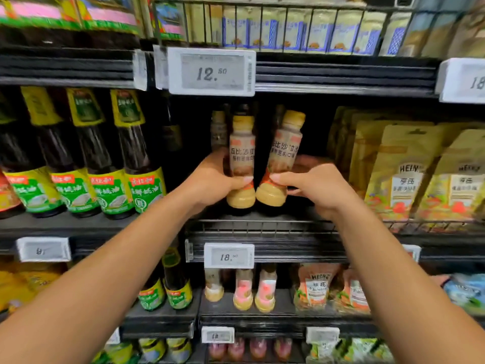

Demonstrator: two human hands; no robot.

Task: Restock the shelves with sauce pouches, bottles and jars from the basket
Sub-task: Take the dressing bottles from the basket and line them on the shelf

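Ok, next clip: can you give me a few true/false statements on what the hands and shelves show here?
1. The left hand holds the left bottle and the right hand holds the right bottle. True.
2. The right bottle stands upright. False: it tilts, with its cap leaning right.
3. The upper tag reads 18. False: it reads 12.50; the lower tag shows 18.
4. Heinz pouches stand right of the hands. True.
5. The dark bottles stand right of the hands. False: they stand to the left.
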